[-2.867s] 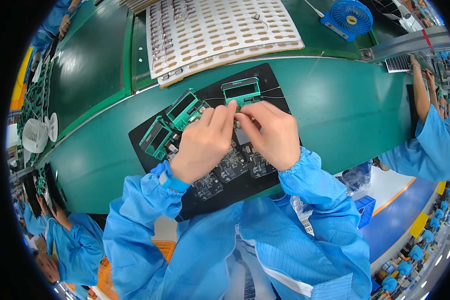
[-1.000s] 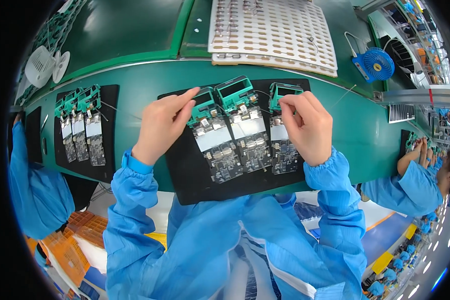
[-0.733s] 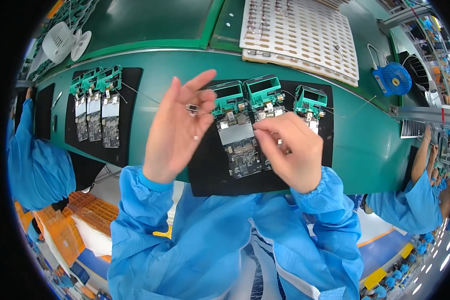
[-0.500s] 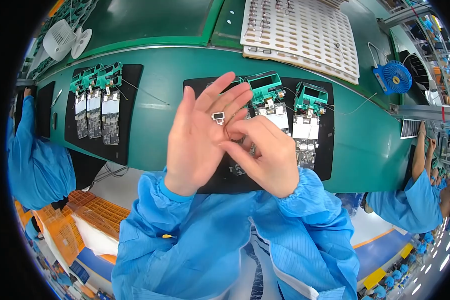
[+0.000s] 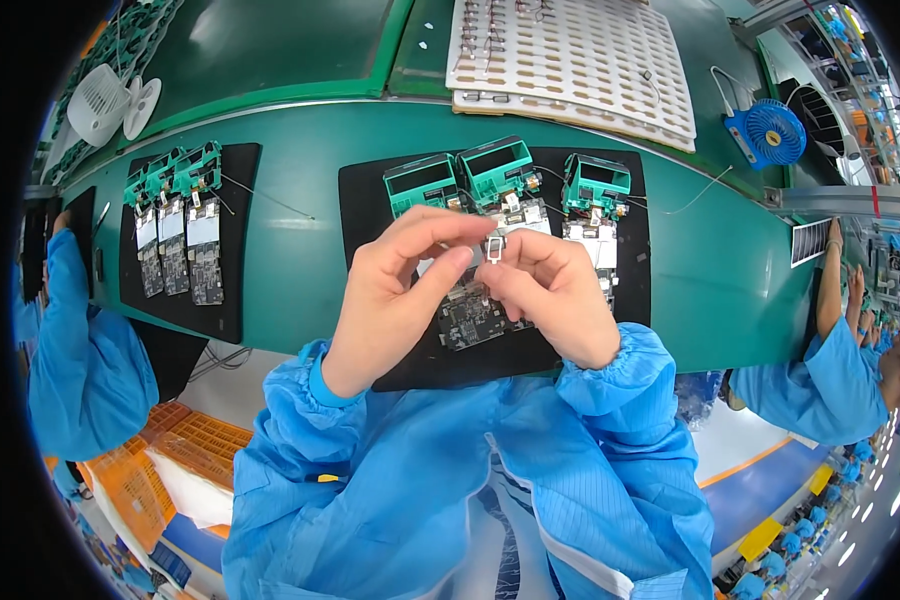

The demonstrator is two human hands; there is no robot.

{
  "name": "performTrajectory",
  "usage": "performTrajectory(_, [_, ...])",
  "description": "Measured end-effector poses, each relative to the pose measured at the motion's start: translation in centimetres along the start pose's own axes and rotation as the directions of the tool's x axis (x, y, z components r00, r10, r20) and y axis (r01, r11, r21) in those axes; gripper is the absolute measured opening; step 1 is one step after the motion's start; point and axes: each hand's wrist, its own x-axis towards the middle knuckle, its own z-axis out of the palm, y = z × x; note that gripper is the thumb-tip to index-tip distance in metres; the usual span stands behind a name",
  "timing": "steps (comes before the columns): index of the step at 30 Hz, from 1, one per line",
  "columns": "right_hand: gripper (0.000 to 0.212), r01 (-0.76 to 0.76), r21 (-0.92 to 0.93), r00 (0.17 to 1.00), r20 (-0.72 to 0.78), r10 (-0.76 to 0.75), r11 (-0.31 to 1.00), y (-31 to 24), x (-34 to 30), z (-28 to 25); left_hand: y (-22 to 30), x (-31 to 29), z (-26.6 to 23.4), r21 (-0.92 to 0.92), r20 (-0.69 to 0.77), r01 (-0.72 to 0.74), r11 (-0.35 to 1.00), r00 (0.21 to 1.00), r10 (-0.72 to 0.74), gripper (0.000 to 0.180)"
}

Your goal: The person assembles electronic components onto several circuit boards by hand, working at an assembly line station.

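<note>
A small rectangular part (image 5: 495,248) with a white frame is held up between my hands, over the black mat. My right hand (image 5: 562,300) pinches it between thumb and fingers. My left hand (image 5: 390,285) curls in from the left, its fingertips closed at the part's upper left edge. Below the hands lies a dark circuit board (image 5: 470,322), partly covered by my fingers. Behind them stand green plastic housings (image 5: 498,170) joined to boards with white labels; another green housing (image 5: 598,183) with its board (image 5: 592,245) is to the right.
On the left, a second black mat (image 5: 232,240) carries several green-housed boards (image 5: 206,235). White perforated trays (image 5: 580,75) are stacked at the back. A white fan (image 5: 100,105) and a blue fan (image 5: 773,133) stand at either side. Co-workers in blue sit left and right.
The white-framed part has gone from my open left palm into my right fingers' pinch. My left hand has turned over and curled its fingers toward the part. The view has shifted slightly.
</note>
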Motion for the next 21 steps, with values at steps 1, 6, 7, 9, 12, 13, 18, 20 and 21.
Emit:
performTrajectory(1, [0.011, 0.001, 0.001, 1.000, -0.002, 0.000, 1.000, 0.2, 0.0, -0.2, -0.2, 0.0, -0.2, 0.004, 0.033, 0.011, 1.000, 0.999, -0.012, 0.022])
performTrajectory(6, [0.006, 0.125, -0.214, 0.988, -0.062, -0.141, 0.969, 0.7, -0.5, -0.1, -0.5, 0.3, 0.1, -0.033, 0.030, 0.023, 0.999, 0.999, -0.022, 0.017])
performTrajectory(7, [0.006, 0.124, -0.214, 0.988, -0.063, -0.140, 0.969, 0.5, -0.6, 0.1, -0.4, 0.3, 0.3, -0.070, 0.016, 0.056, 0.996, 0.998, -0.055, 0.015])
performTrajectory(9, [0.010, 0.300, -0.566, 0.886, -0.134, -0.444, 0.768, 0.2, -0.8, 0.6, -0.4, 0.4, 0.3, -0.107, 0.004, 0.090, 0.990, 0.996, -0.090, 0.014])
performTrajectory(12, [0.017, 0.372, -0.741, 0.717, -0.153, -0.680, 0.558, 0.2, -1.0, 1.4, -0.8, 0.3, 0.3, -0.141, -0.024, 0.160, 0.977, 0.986, -0.165, 0.013])
performTrajectory(13, [0.017, 0.371, -0.742, 0.717, -0.154, -0.680, 0.559, 0.3, -1.0, 1.2, -0.9, 0.3, 0.3, -0.146, -0.034, 0.167, 0.975, 0.984, -0.174, 0.013])
performTrajectory(18, [0.022, 0.488, -0.829, 0.623, 0.112, -0.774, 0.273, 1.0, -0.9, 0.2, -0.8, 0.3, 0.9, -0.090, -0.058, 0.168, 0.982, 0.983, -0.174, 0.012])
performTrajectory(20, [0.017, 0.443, -0.728, 0.762, 0.000, -0.647, 0.522, 0.4, -1.4, 0.3, -1.4, 0.1, 1.1, -0.022, -0.038, 0.065, 0.998, 0.997, -0.066, 0.013])
performTrajectory(21, [0.015, 0.385, -0.631, 0.833, -0.076, -0.548, 0.673, 0.0, -1.7, 0.2, -1.5, 0.1, 1.2, -0.023, -0.035, 0.066, 0.998, 0.997, -0.067, 0.013])
